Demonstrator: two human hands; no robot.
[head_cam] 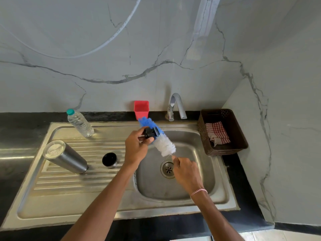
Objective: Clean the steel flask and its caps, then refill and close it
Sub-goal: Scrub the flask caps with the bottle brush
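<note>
My left hand (137,148) grips a small black inner cap (150,132) above the sink basin. My right hand (186,171) holds the thin handle of a blue and white bottle brush (161,136), whose bristles lie against the cap. The steel flask (65,156) stands upside down on the ribbed drainboard at the left. Its outer cap (109,160), steel with a black inside, sits mouth up just right of the flask.
A clear water bottle (80,123) with a green lid stands at the back of the drainboard. A red holder (141,108) and the tap (175,106) are behind the basin (199,171). A brown basket (224,132) with a checked cloth sits to the right.
</note>
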